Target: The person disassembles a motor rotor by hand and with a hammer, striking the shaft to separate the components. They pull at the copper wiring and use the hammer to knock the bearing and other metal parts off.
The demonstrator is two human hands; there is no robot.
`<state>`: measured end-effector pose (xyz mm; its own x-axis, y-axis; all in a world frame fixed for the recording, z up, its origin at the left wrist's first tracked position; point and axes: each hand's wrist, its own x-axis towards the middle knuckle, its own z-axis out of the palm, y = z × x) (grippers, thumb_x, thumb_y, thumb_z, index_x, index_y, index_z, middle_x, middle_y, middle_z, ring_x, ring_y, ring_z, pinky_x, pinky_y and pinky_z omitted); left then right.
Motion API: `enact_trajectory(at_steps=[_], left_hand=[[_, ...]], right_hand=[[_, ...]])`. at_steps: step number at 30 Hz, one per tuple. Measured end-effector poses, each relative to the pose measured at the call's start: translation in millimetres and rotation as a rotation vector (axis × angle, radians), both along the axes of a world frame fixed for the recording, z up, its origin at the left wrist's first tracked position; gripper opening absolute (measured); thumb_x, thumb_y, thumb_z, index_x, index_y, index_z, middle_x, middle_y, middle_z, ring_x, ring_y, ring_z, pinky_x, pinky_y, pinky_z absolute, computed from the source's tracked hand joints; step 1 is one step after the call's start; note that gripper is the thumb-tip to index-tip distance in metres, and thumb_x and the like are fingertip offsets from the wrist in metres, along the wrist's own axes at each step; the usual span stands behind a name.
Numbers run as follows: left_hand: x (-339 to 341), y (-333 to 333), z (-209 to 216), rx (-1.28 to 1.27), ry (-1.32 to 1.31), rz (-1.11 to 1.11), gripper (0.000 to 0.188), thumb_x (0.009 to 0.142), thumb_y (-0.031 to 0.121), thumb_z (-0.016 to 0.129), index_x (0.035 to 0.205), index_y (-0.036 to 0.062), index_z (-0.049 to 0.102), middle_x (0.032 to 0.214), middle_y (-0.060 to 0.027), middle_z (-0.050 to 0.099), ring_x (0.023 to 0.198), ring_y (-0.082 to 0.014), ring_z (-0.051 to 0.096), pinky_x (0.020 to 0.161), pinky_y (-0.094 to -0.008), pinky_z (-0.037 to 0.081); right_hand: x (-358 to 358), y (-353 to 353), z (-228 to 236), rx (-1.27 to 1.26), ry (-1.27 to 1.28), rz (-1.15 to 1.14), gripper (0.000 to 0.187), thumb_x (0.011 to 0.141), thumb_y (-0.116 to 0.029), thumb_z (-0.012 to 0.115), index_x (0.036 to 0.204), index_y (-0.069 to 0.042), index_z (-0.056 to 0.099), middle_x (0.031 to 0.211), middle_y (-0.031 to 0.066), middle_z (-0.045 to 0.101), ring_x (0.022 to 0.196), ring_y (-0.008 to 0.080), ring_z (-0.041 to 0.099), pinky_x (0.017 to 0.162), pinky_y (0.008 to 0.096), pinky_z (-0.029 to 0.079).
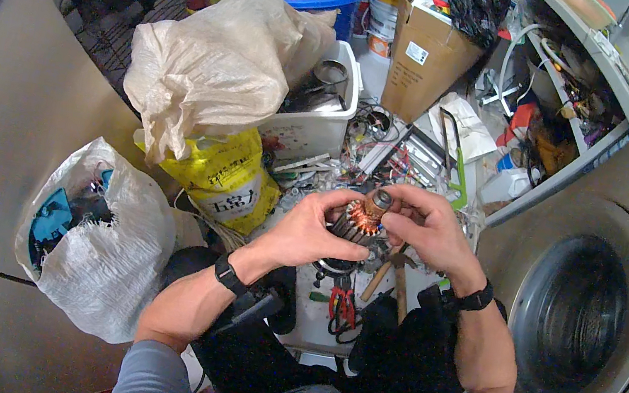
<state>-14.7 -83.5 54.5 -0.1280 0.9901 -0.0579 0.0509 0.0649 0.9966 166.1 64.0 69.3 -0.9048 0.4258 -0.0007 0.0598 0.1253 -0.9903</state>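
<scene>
A motor armature [362, 220] with bright copper windings and a ribbed core is held up in front of me, its copper-coloured commutator end tilted upward. My left hand [308, 231] grips the core from the left, thumb along the near side. From the right, the fingers of my right hand [430, 232] close around the commutator end, thumb by the windings; the fingertips are partly hidden. Beneath the armature a dark round part [337, 268] shows in part. Red-handled pliers [343, 309] and a wooden-handled hammer [400, 283] lie below my hands.
Loose wires and scraps cover the floor ahead, with a green hacksaw [458, 167] among them. Left are a white woven sack [112, 270], a yellow bag [228, 185] and a white bin [313, 133]. A cardboard box [425, 69] stands behind; a front-loading washing machine [509, 264] is at right.
</scene>
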Motion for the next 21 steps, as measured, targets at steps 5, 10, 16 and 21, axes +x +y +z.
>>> enact_trajectory(at_steps=[5, 10, 16, 21], left_hand=[[-1, -2, 2, 0.053, 0.298, 0.096, 0.062, 0.068, 0.015, 0.090, 0.122, 0.0010, 0.064, 0.104, -0.0062, 0.071, 0.095, -0.0125, 0.067, 0.088, -0.0291, 0.053], [0, -6, -3, 0.122, 0.568, 0.199, 0.060, 0.066, 0.020, 0.088, 0.118, 0.0029, 0.065, 0.103, -0.0152, 0.071, 0.095, -0.0277, 0.070, 0.088, -0.0394, 0.052], [-4, -14, -8, 0.179, 1.037, 0.273, 0.058, 0.065, 0.025, 0.087, 0.115, 0.0048, 0.065, 0.098, -0.0147, 0.066, 0.093, -0.0352, 0.065, 0.086, -0.0472, 0.045], [-9, -16, -10, 0.208, 1.111, 0.240, 0.058, 0.063, 0.024, 0.086, 0.114, 0.0069, 0.065, 0.096, -0.0135, 0.064, 0.091, -0.0362, 0.063, 0.081, -0.0461, 0.046]], right_hand=[[-3, -1, -1, 0.069, -0.013, 0.011, 0.034, 0.093, -0.013, 0.072, 0.125, -0.002, 0.066, 0.095, -0.0007, 0.068, 0.081, 0.0058, 0.061, 0.070, 0.0246, 0.051], [-16, -7, -8, 0.191, 0.025, -0.008, 0.033, 0.088, -0.007, 0.076, 0.119, -0.002, 0.068, 0.096, -0.0011, 0.068, 0.081, 0.0049, 0.060, 0.071, 0.0237, 0.050], [-25, -11, -16, 0.476, 0.012, -0.025, 0.036, 0.083, -0.008, 0.079, 0.117, -0.003, 0.068, 0.095, 0.0030, 0.069, 0.078, 0.0080, 0.061, 0.069, 0.0249, 0.050], [-27, -14, -18, 0.467, 0.050, -0.021, 0.037, 0.083, -0.010, 0.080, 0.117, -0.003, 0.068, 0.095, 0.0031, 0.069, 0.077, 0.0090, 0.062, 0.070, 0.0257, 0.051]])
